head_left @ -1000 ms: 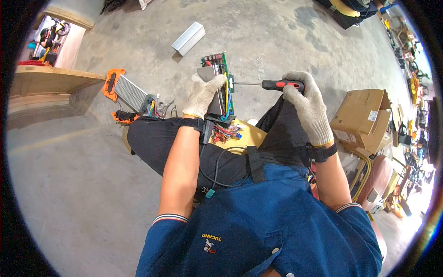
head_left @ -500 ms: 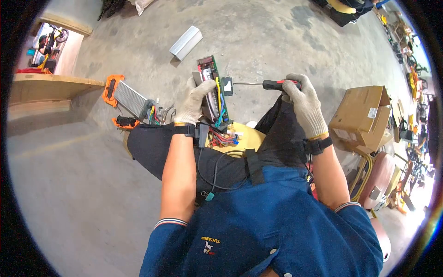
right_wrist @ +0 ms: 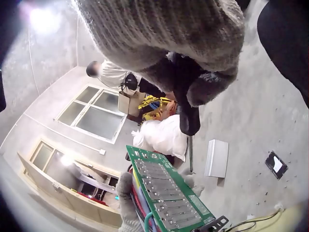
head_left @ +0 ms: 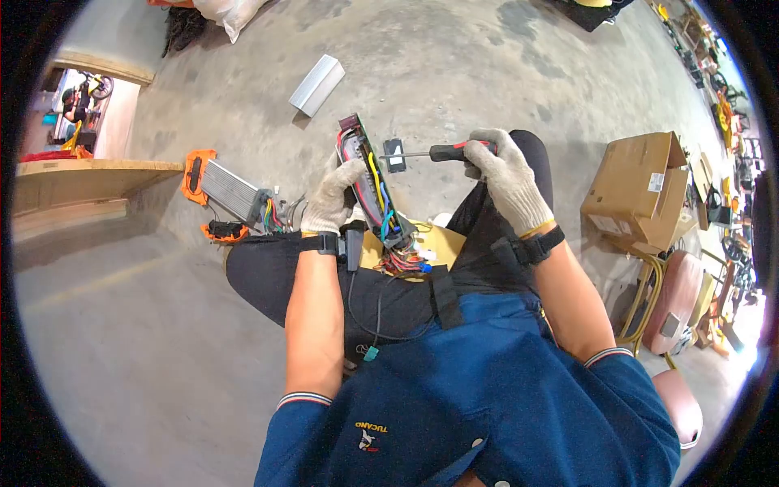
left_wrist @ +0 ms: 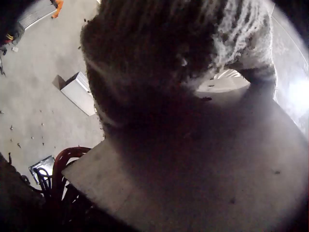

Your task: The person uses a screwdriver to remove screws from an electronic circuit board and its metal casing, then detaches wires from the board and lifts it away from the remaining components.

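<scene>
In the head view my gloved left hand (head_left: 331,199) grips a circuit board assembly (head_left: 369,178) with coloured wires along it, above my lap. It leans with its top to the left. The right wrist view shows the green solder side of the circuit board (right_wrist: 169,188), and the left wrist view its flat grey plate (left_wrist: 207,164) under the glove. My gloved right hand (head_left: 515,183) holds a screwdriver (head_left: 453,152) by its black and red handle. The shaft points left toward the assembly, and its tip overlaps a small black panel (head_left: 395,163) lying on the floor.
A silver metal housing (head_left: 318,85) lies on the concrete floor ahead. At left sits a finned unit (head_left: 231,188) with orange end pieces and loose wires. A cardboard box (head_left: 633,187) stands at right. Small screws (left_wrist: 42,124) lie scattered on the floor. A person (right_wrist: 118,75) is in the background.
My left hand has tilted the circuit board assembly, its top now leaning left, and lowered it slightly. My right hand with the screwdriver has moved left. The head view has shifted a little.
</scene>
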The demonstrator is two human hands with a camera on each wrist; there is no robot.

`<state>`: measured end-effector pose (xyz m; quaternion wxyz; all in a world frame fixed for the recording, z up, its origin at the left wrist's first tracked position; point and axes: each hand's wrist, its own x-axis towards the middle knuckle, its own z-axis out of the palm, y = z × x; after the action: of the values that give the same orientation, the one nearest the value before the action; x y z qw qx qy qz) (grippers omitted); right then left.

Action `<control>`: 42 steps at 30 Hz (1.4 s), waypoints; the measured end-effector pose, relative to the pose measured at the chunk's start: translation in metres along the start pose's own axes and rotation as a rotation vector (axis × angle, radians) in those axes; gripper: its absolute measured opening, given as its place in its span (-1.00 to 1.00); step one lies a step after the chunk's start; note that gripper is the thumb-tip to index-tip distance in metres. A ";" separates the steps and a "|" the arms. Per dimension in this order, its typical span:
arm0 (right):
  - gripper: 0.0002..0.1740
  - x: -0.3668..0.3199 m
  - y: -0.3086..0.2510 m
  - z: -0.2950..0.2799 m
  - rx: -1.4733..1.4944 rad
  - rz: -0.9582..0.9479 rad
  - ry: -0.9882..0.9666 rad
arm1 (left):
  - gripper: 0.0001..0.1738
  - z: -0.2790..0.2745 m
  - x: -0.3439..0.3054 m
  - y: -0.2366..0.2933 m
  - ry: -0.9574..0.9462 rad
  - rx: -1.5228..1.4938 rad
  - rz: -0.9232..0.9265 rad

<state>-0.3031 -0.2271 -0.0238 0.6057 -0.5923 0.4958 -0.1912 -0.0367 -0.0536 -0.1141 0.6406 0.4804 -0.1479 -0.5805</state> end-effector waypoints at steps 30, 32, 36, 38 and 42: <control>-0.40 0.000 0.000 -0.011 -0.066 0.013 0.016 | -0.35 0.000 0.011 -0.018 -0.022 -0.010 0.006; -0.40 -0.001 0.002 -0.011 -0.057 0.017 0.012 | -0.32 -0.002 0.010 -0.019 -0.012 0.001 0.010; -0.39 -0.001 0.002 -0.012 -0.051 0.031 0.038 | -0.25 0.002 0.007 -0.016 0.016 -0.019 -0.008; -0.40 -0.003 0.001 -0.016 -0.059 0.044 0.041 | -0.24 0.006 0.006 -0.013 -0.009 -0.009 -0.018; -0.39 -0.004 -0.001 -0.020 -0.046 0.046 0.080 | -0.22 0.005 0.006 -0.017 -0.011 -0.020 -0.032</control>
<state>-0.3207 -0.2342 -0.0172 0.5758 -0.5864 0.5373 -0.1894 -0.0496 -0.0586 -0.1271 0.6352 0.4730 -0.1381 -0.5947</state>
